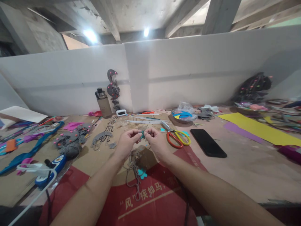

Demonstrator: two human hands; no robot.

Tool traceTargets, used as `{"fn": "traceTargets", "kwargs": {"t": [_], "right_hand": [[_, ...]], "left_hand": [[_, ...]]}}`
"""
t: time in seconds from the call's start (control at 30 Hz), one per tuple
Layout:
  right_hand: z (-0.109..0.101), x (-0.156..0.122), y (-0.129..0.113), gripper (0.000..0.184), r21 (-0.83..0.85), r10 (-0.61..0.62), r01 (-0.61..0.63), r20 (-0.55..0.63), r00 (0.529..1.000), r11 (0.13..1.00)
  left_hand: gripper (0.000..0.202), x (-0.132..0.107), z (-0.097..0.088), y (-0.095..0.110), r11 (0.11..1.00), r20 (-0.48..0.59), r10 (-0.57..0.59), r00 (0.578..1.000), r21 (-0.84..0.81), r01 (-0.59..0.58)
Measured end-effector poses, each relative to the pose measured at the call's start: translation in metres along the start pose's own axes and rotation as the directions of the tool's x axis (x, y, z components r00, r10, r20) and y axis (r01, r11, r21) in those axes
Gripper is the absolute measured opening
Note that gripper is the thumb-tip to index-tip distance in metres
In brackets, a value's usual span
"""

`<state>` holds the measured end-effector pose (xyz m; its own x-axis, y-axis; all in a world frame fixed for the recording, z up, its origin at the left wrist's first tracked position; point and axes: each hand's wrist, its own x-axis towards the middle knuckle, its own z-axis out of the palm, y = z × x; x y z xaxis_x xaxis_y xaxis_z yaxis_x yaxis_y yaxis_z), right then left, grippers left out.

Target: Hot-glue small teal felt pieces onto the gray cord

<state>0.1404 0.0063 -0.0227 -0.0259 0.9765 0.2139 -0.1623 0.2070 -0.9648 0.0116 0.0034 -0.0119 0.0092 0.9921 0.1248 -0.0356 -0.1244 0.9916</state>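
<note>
Between the fingertips of both hands is a small dark-teal piece (142, 135), mostly covered by the fingers; its exact kind cannot be made out. My left hand (127, 142) pinches it from the left, and my right hand (158, 144) pinches it from the right. Below them, a tangle of grey yarn (134, 164) lies on the cardboard. Beside the yarn is a turquoise cut-out piece (142, 174). Scissors with red and yellow handles (175, 138) lie partly open just right of my right hand.
A black phone (208, 142) lies at the right, near a yellow sheet (261, 128). Grey cut shapes (102, 138) and a glue gun (53, 169) are at the left. A bottle (104, 105) stands by the white partition (160, 72), and a bowl (183, 117) sits behind the scissors.
</note>
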Motion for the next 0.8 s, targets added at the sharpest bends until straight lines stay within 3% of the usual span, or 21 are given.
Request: {"fn": "traceTargets", "kwargs": {"t": [0.23,0.37,0.6,0.8], "right_hand": [[0.001,-0.003,0.0,0.017,-0.043,-0.009,0.009,0.005,1.0,0.999],[0.002,0.0,0.007,0.019,-0.057,-0.003,0.008,0.07,0.998,0.998],[0.002,0.003,0.021,0.023,-0.106,-0.027,0.043,0.147,0.989,0.993],[0.003,-0.003,0.019,0.015,-0.334,-0.092,0.202,0.317,0.944,0.921]], "left_hand": [[0.024,0.002,0.0,-0.005,1.0,-0.008,0.024,1.0,0.012,-0.023],[0.02,0.004,-0.003,-0.005,0.999,-0.032,0.032,0.999,-0.001,-0.032],[0.026,0.018,-0.023,-0.006,0.997,-0.179,0.038,0.983,-0.056,-0.048],[0.03,0.026,-0.037,-0.01,0.997,-0.249,0.071,0.966,0.009,-0.071]]}}
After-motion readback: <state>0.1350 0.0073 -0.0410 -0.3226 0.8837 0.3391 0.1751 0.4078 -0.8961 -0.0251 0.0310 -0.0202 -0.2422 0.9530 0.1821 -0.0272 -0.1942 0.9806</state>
